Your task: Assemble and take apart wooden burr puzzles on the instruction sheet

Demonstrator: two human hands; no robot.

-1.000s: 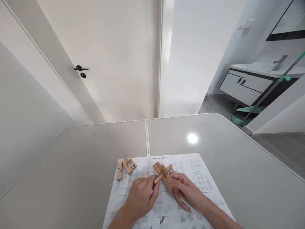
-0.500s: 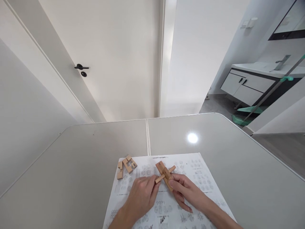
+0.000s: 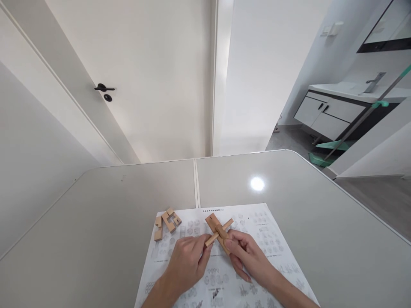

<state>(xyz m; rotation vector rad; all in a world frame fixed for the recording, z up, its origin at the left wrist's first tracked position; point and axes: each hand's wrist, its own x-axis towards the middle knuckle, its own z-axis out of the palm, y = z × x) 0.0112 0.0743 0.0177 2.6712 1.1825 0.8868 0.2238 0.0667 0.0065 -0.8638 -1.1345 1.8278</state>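
Observation:
A partly joined wooden puzzle cross (image 3: 218,233) lies on a printed instruction sheet (image 3: 266,239) near the table's front edge. My left hand (image 3: 188,263) pinches the near-left end of its thin crossbar. The fingers of my right hand (image 3: 247,256) are closed on the near end of the thicker bar, thumb on top. Both hands rest on the sheet. Several loose notched wooden pieces (image 3: 167,222) sit at the sheet's far-left corner, a hand's width from my left hand.
The grey table (image 3: 96,222) has a seam down its middle and rounded far corners. Beyond it are a white door with a black handle (image 3: 102,88), a wall corner, and at right a vanity cabinet (image 3: 330,117) with a green mop (image 3: 324,149).
The upright stub on the cross has gone down flat, so the pieces lie lower on the sheet. Both hands keep their hold. The view has shifted slightly.

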